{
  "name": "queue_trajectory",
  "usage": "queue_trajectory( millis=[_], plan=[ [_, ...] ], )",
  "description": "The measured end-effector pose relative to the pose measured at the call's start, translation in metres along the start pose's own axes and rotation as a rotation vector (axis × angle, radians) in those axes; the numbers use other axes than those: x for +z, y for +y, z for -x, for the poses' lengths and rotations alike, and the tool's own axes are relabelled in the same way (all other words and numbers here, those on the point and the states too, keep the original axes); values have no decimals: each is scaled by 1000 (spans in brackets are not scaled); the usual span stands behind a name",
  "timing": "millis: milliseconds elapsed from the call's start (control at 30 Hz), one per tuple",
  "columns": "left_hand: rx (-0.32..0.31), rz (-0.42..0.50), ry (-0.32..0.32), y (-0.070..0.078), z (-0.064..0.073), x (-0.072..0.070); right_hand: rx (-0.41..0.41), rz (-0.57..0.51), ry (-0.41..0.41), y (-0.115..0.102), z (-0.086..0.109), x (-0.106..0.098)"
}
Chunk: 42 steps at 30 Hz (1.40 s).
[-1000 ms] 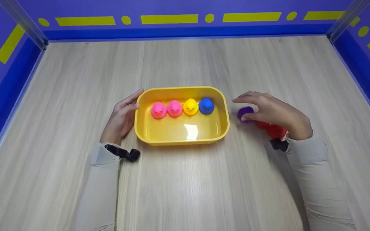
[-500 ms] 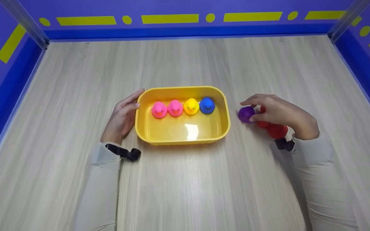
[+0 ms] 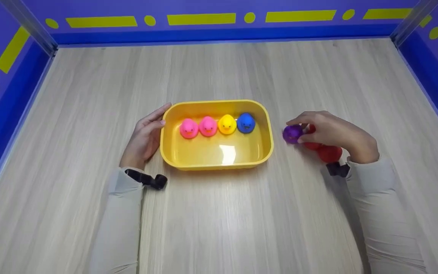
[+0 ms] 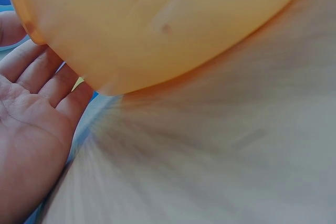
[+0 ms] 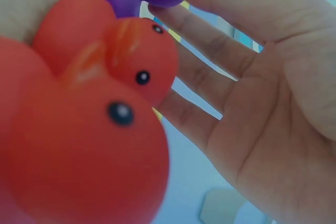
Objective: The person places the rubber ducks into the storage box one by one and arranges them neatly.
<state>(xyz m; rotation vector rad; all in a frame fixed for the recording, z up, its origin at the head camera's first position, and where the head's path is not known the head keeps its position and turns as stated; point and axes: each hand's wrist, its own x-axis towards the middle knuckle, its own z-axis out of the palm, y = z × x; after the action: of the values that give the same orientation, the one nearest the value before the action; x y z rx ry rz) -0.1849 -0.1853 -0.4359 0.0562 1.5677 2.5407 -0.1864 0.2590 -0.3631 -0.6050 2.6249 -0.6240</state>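
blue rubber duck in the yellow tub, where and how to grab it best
Probably pinch the rounded head of the blue rubber duck from above: it sits upright, head uppermost, the walls of the yellow tub surround it, and the yellow rubber duck stands close beside it.

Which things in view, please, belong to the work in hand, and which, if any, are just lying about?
Seemingly involved: purple toy, pinched by the right hand; yellow tub, touched by the left hand; pink ducks, yellow duck and blue duck inside it; probably red ducks nearby.

Not involved, merely setting: table; patterned walls.
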Motion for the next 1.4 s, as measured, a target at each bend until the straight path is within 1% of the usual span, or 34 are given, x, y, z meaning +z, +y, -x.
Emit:
queue_trajectory(
  millis=[267, 400, 500, 667, 733, 900, 1167, 1267, 1400],
  plan=[
    [-3, -12, -21, -1, -2, -1, 5, -12, -1, -1, 0, 1],
    [-1, -20, -19, 0, -1, -2, -39, 4, 13, 1, -2, 2],
    [4, -27, -22, 1, -1, -1, -55, 14, 24, 3, -3, 2],
    [2, 1, -11, 1, -1, -1, -63, 23, 36, 3, -5, 3],
    [-3, 9, -17, 1, -1, -1, -63, 23, 39, 3, -6, 4],
    [-16, -3, -30, 1, 0, -1, -47, 23, 38, 3, -5, 5],
    [-8, 2, -16, 0, -1, -1, -35, 7, 38, -1, -4, 5],
    [-5, 2, -8, 0, -1, -2, -37, 18, 42, -2, -4, 4],
    [-8, -1, 0, -1, -1, -1, -74, 39, 58, -3, -3, 4]
  ],
)
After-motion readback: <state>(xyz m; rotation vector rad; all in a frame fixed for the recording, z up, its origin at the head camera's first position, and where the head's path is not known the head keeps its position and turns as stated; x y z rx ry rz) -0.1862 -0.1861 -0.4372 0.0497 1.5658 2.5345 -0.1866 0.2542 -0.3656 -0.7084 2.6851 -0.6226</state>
